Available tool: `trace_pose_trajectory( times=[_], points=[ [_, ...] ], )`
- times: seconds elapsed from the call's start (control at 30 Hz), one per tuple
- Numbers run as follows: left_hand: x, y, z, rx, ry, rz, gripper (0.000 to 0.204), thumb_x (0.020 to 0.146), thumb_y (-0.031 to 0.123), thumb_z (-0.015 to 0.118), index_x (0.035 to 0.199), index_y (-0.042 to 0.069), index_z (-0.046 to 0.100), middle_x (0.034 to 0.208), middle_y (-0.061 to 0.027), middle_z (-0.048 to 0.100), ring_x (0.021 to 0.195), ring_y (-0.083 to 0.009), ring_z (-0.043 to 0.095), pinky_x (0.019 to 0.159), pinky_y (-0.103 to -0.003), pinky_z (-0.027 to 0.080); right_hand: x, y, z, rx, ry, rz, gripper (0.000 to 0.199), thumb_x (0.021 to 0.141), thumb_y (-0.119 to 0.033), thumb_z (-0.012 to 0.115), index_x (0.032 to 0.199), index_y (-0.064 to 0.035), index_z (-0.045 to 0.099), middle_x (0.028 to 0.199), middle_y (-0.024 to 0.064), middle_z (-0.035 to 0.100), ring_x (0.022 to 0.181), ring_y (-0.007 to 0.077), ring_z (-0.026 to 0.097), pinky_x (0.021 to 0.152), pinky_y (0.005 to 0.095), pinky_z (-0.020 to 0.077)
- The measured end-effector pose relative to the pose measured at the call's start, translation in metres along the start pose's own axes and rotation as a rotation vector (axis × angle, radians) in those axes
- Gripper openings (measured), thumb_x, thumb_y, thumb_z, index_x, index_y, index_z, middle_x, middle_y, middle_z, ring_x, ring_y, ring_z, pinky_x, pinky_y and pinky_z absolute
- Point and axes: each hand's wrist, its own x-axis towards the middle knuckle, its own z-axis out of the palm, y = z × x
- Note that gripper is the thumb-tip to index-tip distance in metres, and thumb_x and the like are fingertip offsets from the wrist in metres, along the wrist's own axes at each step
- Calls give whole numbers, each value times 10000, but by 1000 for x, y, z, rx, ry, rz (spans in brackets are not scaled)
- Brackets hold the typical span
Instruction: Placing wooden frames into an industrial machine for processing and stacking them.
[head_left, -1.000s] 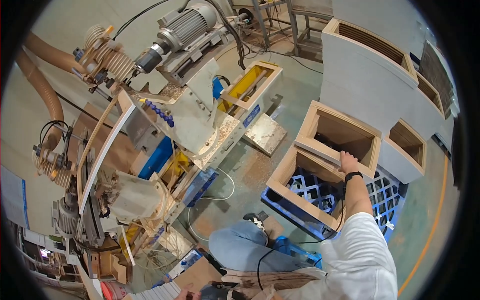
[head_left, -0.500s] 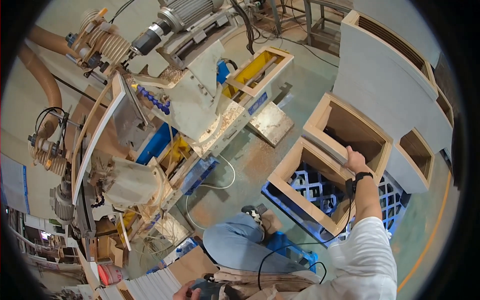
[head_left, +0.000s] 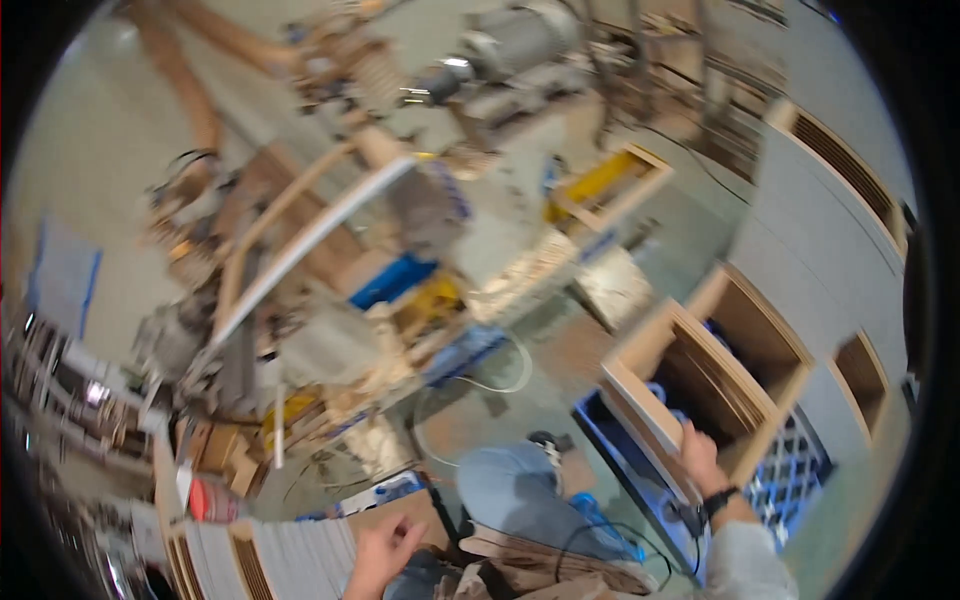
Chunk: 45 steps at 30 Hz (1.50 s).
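My right hand (head_left: 703,462) is closed over the near edge of a rectangular wooden frame (head_left: 640,400), open through the middle, with a pale outer face. Its fingertips reach inside, out of sight. A second wooden frame (head_left: 785,325) sits right behind the held one, partly covered by it. Both are over a blue lattice plastic pallet (head_left: 790,470). At the bottom, my left hand (head_left: 388,550) is empty, fingers loosely bent and slightly apart. It hovers beside a row of pale panels (head_left: 290,550) with wooden edges. Motion blurs the picture.
Tall stacks of pale grey panels (head_left: 800,220) with wooden edges rise at the right. A woodworking machine (head_left: 520,250) with motors, hoses and wood chips fills the left and centre. A white hose (head_left: 525,365) lies on the floor, and a black cable (head_left: 640,535) loops near my legs.
My right hand has drawn the wooden frame nearer, over where the other frame showed. My left hand has risen further into view. The whole view has swung, shifting the surroundings rightward and down.
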Motion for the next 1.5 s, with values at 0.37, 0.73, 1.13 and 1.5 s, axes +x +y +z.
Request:
trace_pose_trajectory(
  times=[0.37,0.73,1.13,1.5],
  points=[
    [237,70,-202,673,1145,705,480,827,429,596,1096,32,586,1077,-172,588,1008,-367,544,868,-431,447,8,-38,-110,163,413,-32,271,687,6,532,940,-32,621,801,254,593,810,425,587,712,464,463],
    [162,61,-172,372,396,646,623,822,625,493,1040,50,600,843,-187,647,755,-362,632,672,-440,508,-23,-333,-356,-13,754,-1020,395,651,50,561,1032,-45,608,795,139,568,786,342,554,727,397,453],
    [-157,-145,-109,362,280,90,483,739,488,677,951,63,585,745,-179,602,653,-376,599,553,-445,486,88,-573,-259,-318,603,-1251,263,784,-108,488,1013,-150,610,818,97,626,793,300,621,670,409,490],
    [-355,-257,-18,418,561,-549,530,734,554,644,866,46,569,656,-141,583,574,-339,589,506,-424,476,178,-623,-214,-74,422,-1115,294,863,-250,461,1034,-91,639,982,161,638,970,322,592,838,396,452]
  ],
)
